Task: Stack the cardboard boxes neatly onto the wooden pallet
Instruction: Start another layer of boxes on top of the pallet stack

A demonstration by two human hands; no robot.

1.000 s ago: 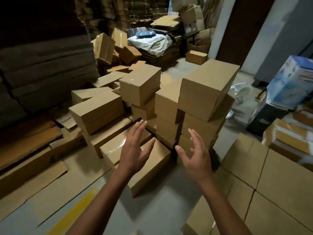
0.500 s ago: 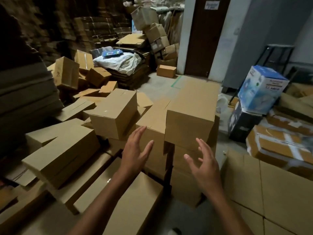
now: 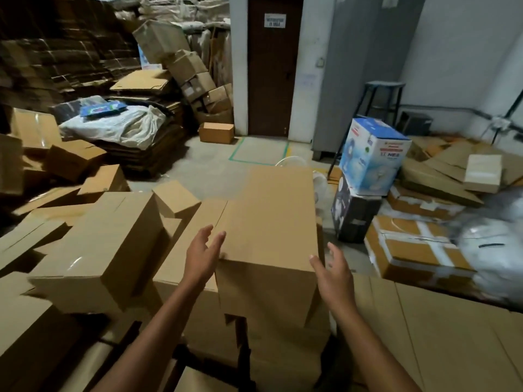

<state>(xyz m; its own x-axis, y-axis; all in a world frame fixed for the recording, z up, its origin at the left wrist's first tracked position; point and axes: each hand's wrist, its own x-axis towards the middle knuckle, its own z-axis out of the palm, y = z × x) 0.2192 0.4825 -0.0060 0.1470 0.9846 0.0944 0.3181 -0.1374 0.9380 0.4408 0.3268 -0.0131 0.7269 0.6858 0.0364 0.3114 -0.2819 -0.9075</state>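
Note:
A tall stack of plain cardboard boxes stands right in front of me, and its top box (image 3: 271, 219) lies long-side away from me. My left hand (image 3: 202, 254) is open at the box's near left corner, fingertips touching its edge. My right hand (image 3: 334, 271) is open at the near right corner, thumb against the edge. Neither hand grips the box. A second box (image 3: 113, 244) lies tilted on the pile to the left. No wooden pallet shows in the view.
Loose boxes (image 3: 73, 162) litter the floor at left. A blue fan carton (image 3: 373, 157) sits on a black box (image 3: 353, 216) at right, beside taped parcels (image 3: 413, 250). Flat cardboard sheets (image 3: 441, 335) lie at lower right. A brown door (image 3: 273, 66) is ahead.
I have stepped closer and my view has lifted. Both hands have risen from beside the stack's lower boxes to the near corners of the top box.

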